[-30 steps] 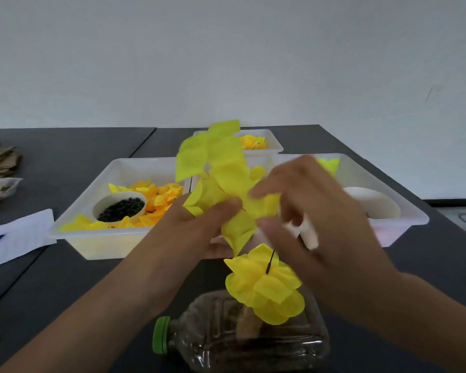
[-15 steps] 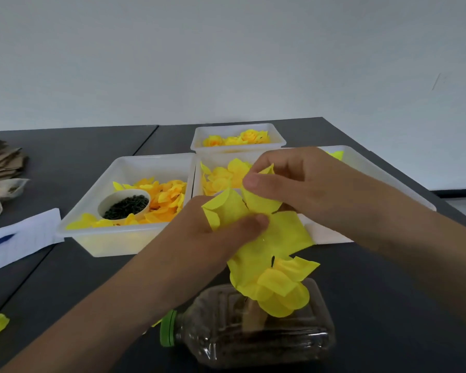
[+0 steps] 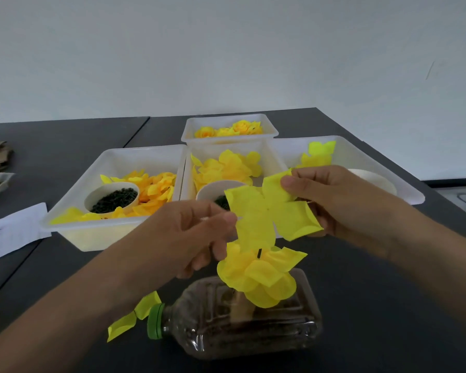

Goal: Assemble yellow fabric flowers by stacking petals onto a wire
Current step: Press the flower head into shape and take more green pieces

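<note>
Both hands pinch one four-lobed petal, spread flat just above the wire: left hand on its left edge, right hand on top lobe. Wire pokes from flower on bottle.

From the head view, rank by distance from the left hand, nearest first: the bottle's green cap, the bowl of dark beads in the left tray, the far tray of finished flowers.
From the left hand:
1. bowl of dark beads, just beyond, left.
2. green cap, below, toward camera; close to 1, hard to call.
3. far tray, at the back.
</note>
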A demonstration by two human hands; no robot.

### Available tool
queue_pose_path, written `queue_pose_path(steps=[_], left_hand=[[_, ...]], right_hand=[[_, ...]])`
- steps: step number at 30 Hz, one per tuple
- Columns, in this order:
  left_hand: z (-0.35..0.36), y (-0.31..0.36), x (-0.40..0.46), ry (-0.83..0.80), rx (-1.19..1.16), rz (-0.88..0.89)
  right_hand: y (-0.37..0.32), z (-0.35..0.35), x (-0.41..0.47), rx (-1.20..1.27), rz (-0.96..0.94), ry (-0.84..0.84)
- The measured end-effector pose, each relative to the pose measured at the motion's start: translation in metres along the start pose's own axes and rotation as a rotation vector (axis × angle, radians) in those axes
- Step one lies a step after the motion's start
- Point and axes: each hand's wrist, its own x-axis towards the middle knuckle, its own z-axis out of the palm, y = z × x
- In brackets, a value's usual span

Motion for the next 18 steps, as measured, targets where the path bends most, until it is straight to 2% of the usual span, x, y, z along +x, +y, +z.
queue_pose_path(steps=[4, 8, 14, 18], left_hand=[[0.005, -0.007, -0.002, -0.102, 0.084, -0.017], [0.002, -0.011, 0.004, -0.045, 0.087, -0.002], [-0.002, -0.016, 0.011, 0.0, 0.178, 0.009], [0.002, -0.02, 0.011, 0.024, 0.229, 0.038]], right_hand=[[0.015, 0.007, 0.002, 0.136, 0.1, -0.031], [0.023, 0.012, 0.0, 0.207, 0.103, -0.045], [0.029, 0.002, -0.001, -0.109, 0.03, 0.024], [0.036, -0.006, -0.001, -0.128, 0.001, -0.008]])
